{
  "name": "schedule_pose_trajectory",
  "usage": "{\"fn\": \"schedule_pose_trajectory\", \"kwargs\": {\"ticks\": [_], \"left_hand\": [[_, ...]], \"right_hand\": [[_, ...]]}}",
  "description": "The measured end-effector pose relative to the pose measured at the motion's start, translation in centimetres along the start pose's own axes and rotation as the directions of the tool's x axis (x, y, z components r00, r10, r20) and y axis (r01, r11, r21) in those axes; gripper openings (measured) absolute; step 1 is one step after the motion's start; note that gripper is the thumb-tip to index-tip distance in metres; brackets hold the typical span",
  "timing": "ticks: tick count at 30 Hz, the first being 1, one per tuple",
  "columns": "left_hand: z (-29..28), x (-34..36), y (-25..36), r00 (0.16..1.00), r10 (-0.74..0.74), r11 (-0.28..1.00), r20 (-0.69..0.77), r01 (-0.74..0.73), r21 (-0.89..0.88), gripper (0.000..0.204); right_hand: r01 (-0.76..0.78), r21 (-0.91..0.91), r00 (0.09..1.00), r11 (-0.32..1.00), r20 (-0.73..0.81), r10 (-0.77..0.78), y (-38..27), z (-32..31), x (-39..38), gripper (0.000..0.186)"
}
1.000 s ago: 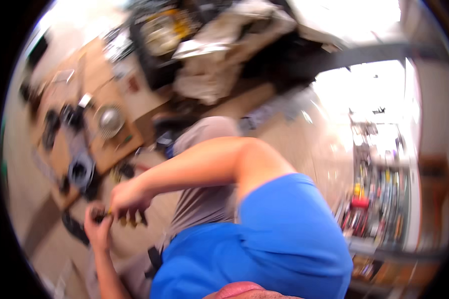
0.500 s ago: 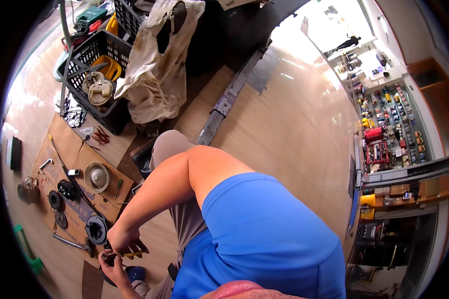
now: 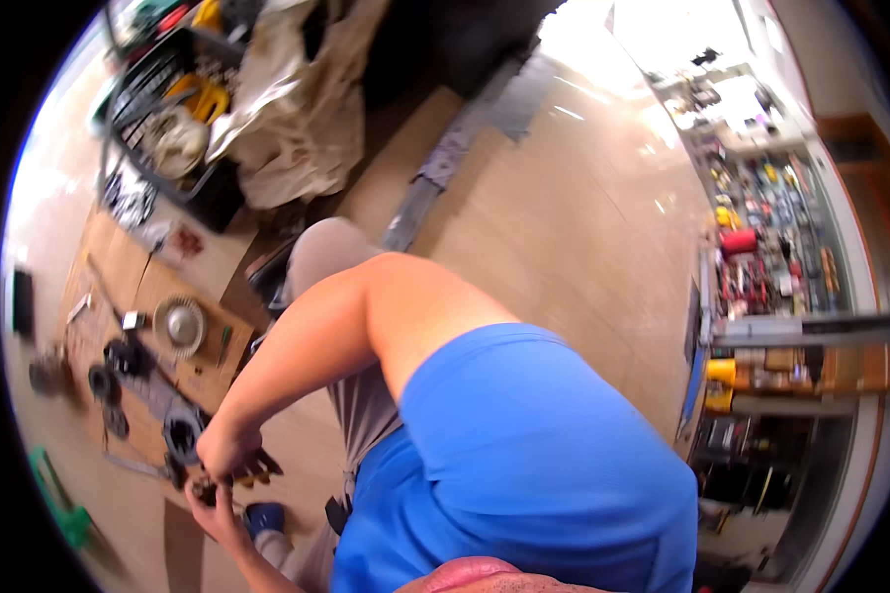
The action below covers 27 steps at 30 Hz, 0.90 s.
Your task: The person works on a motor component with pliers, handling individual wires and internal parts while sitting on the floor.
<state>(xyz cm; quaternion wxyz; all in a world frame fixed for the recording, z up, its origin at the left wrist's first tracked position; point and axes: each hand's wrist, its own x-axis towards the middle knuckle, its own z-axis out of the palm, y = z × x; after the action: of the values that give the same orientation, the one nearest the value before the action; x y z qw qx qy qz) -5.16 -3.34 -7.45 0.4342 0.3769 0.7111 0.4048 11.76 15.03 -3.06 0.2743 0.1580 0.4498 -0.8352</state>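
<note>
My right hand (image 3: pixel 225 453) reaches down from the blue sleeve (image 3: pixel 524 445) to the lower left. My left hand (image 3: pixel 211 502) comes up from the bottom edge and meets it. Both hands close together on a small dark part (image 3: pixel 250 468) with yellowish bits; its exact shape is too small to tell. They work just above the floor beside a cardboard sheet (image 3: pixel 129 287). On the cardboard lie a round metal disc (image 3: pixel 180 324) and several black rings and gears (image 3: pixel 182 433). My grey-trousered knee (image 3: pixel 324 259) is bent above the hands.
A black crate (image 3: pixel 173 138) of yellow and mixed items stands at the upper left, with a beige cloth (image 3: pixel 302 128) draped beside it. A green object (image 3: pixel 61 499) lies at the far left. Tool shelves (image 3: pixel 776 237) line the right. A blue-and-white object (image 3: pixel 267 522) lies under my hands.
The view has swung, so the crate and cardboard shifted in frame. My hands stay joined on the small part at the lower left.
</note>
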Motion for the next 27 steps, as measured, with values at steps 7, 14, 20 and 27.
{"fn": "schedule_pose_trajectory", "kwargs": {"ticks": [7,14,20,27], "left_hand": [[4.0,1.2,5.6,0.993,-0.114,0.967,-0.014,0.107,-0.232,0.038],[3.2,0.7,5.1,0.98,-0.19,0.747,0.061,0.185,-0.639,0.038],[2.4,0.0,4.6,0.965,-0.208,0.602,0.158,0.254,-0.757,0.049],[2.3,-0.1,4.8,0.968,-0.168,0.514,0.184,0.245,-0.822,0.05]], "right_hand": [[-0.043,-0.14,0.989,0.989,-0.146,0.022,0.6,-1.2,-2.6,0.025],[0.033,-0.627,0.961,0.778,-0.194,-0.197,-2.5,0.2,-3.3,0.038],[-0.119,-0.911,0.783,0.395,-0.33,-0.527,-2.4,0.2,-3.5,0.044],[-0.157,-0.983,0.703,0.093,-0.177,-0.689,-1.8,0.3,-2.9,0.058]]}}
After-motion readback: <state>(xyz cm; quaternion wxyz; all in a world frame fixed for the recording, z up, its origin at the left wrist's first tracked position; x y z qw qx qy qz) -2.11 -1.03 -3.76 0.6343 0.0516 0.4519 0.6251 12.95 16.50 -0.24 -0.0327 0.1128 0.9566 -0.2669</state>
